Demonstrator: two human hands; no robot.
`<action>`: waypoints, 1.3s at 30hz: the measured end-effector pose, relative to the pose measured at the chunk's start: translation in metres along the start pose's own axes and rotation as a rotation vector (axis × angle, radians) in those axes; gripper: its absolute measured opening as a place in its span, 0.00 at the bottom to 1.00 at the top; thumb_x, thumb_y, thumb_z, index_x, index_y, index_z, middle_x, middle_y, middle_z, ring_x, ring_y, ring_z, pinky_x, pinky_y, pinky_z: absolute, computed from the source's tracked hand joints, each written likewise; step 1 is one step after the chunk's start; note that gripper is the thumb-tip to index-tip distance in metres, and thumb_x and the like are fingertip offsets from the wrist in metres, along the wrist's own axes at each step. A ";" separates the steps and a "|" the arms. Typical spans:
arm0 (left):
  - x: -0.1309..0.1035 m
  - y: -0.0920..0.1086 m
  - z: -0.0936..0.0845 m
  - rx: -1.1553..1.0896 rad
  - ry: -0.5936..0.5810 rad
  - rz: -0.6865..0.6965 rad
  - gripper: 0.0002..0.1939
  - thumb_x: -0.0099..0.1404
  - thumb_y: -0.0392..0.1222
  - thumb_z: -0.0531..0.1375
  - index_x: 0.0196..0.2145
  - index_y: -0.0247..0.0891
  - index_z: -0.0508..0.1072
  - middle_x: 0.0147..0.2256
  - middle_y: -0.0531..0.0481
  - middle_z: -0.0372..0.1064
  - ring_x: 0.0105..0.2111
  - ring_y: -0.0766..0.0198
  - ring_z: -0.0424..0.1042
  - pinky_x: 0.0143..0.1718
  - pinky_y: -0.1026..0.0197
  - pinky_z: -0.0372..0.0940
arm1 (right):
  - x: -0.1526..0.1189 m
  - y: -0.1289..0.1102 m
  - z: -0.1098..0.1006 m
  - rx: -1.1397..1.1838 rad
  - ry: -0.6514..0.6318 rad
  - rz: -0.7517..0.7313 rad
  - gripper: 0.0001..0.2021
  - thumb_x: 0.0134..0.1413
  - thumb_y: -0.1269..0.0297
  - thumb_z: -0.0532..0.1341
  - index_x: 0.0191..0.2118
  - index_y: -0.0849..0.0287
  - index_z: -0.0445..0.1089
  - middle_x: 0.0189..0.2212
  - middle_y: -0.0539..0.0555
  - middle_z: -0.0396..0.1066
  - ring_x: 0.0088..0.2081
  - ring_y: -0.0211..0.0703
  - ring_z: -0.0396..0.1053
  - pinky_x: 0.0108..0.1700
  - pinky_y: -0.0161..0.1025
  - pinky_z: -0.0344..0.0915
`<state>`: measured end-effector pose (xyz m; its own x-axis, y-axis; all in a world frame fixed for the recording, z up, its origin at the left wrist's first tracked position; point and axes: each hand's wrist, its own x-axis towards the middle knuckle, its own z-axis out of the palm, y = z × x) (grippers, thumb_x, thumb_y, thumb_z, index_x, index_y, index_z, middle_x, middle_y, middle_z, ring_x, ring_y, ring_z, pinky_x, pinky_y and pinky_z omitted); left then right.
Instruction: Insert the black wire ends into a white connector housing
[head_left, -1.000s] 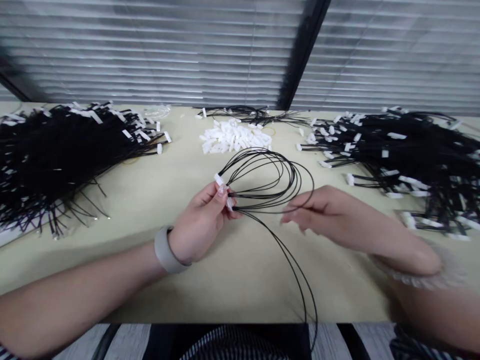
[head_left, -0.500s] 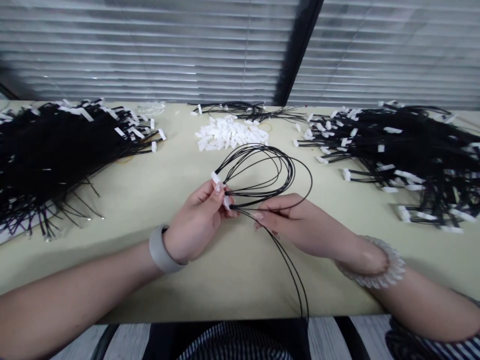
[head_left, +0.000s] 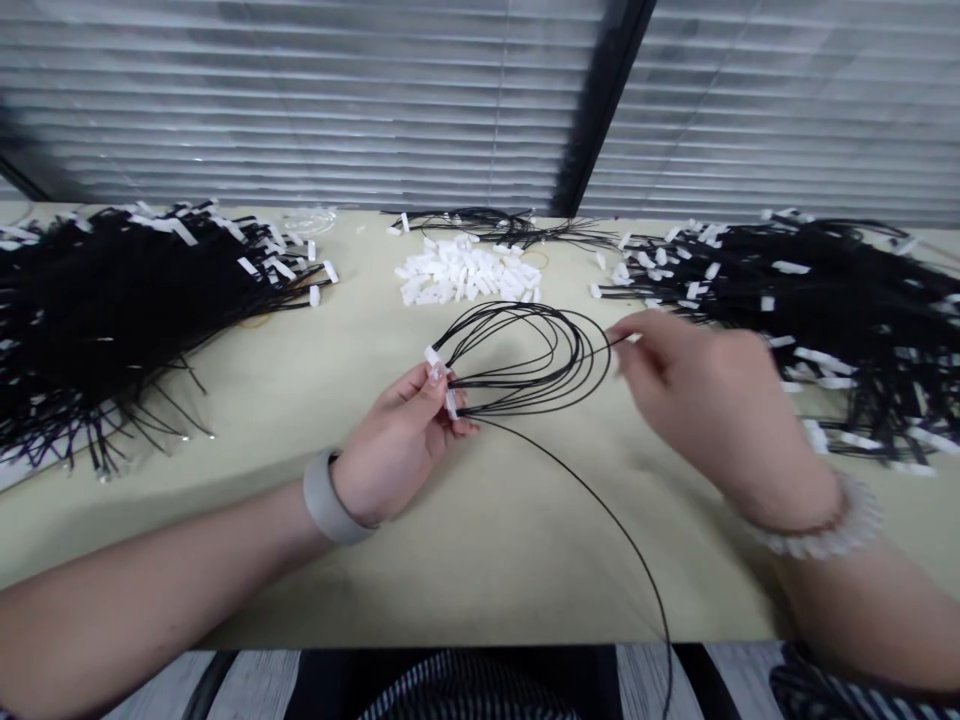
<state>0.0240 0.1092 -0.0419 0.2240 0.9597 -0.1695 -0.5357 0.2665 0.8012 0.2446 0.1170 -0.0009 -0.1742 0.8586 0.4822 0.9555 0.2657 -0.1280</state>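
My left hand (head_left: 412, 425) pinches a pair of white connectors (head_left: 451, 403) between thumb and fingers. From them black wires (head_left: 574, 365) loop out to the right above the table. One loose wire (head_left: 600, 500) runs from the lower connector down past the table's front edge. My right hand (head_left: 705, 400), slightly blurred, is closed at the right end of the loops, with a black wire between thumb and index finger.
White connectors (head_left: 465, 270) lie piled at the back middle, with some black wires (head_left: 510, 228) behind them. Heaps of black cables with white ends lie at the left (head_left: 127, 310) and right (head_left: 810, 290). Window blinds (head_left: 337, 100) rise behind the table (head_left: 300, 400).
My right hand has moved right and upward, drawing a wire to the end of the loops. One wire hangs toward the front edge instead of two. My left hand keeps its hold.
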 end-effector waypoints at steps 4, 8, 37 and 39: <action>0.000 -0.001 0.001 -0.017 0.023 0.014 0.08 0.65 0.35 0.53 0.27 0.35 0.65 0.25 0.53 0.60 0.26 0.70 0.61 0.30 0.65 0.63 | 0.005 -0.003 -0.016 1.032 0.354 0.233 0.11 0.53 0.72 0.58 0.42 0.57 0.71 0.41 0.54 0.69 0.43 0.39 0.68 0.44 0.41 0.65; 0.001 -0.003 0.001 -0.007 0.025 0.035 0.08 0.65 0.35 0.52 0.27 0.35 0.65 0.26 0.53 0.59 0.26 0.70 0.61 0.29 0.65 0.62 | -0.001 -0.018 -0.029 1.345 0.402 0.201 0.18 0.54 0.76 0.56 0.45 0.47 0.68 0.30 0.48 0.65 0.30 0.30 0.66 0.29 0.32 0.64; -0.008 -0.010 -0.008 0.535 -0.195 0.152 0.11 0.65 0.47 0.52 0.31 0.38 0.66 0.29 0.53 0.61 0.29 0.68 0.63 0.32 0.63 0.61 | -0.012 -0.035 -0.008 0.611 -0.072 -0.132 0.05 0.54 0.72 0.55 0.29 0.58 0.64 0.22 0.48 0.65 0.23 0.32 0.59 0.24 0.33 0.57; -0.008 -0.010 -0.008 0.487 -0.158 0.136 0.10 0.65 0.47 0.53 0.31 0.38 0.66 0.30 0.52 0.62 0.29 0.68 0.63 0.32 0.63 0.60 | -0.008 -0.031 -0.012 0.900 -0.015 0.063 0.04 0.55 0.69 0.55 0.29 0.57 0.62 0.19 0.47 0.61 0.20 0.32 0.56 0.19 0.32 0.53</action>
<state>0.0208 0.1000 -0.0536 0.3187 0.9478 0.0129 -0.1368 0.0325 0.9901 0.2194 0.0961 0.0098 -0.1365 0.8872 0.4408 0.4172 0.4550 -0.7867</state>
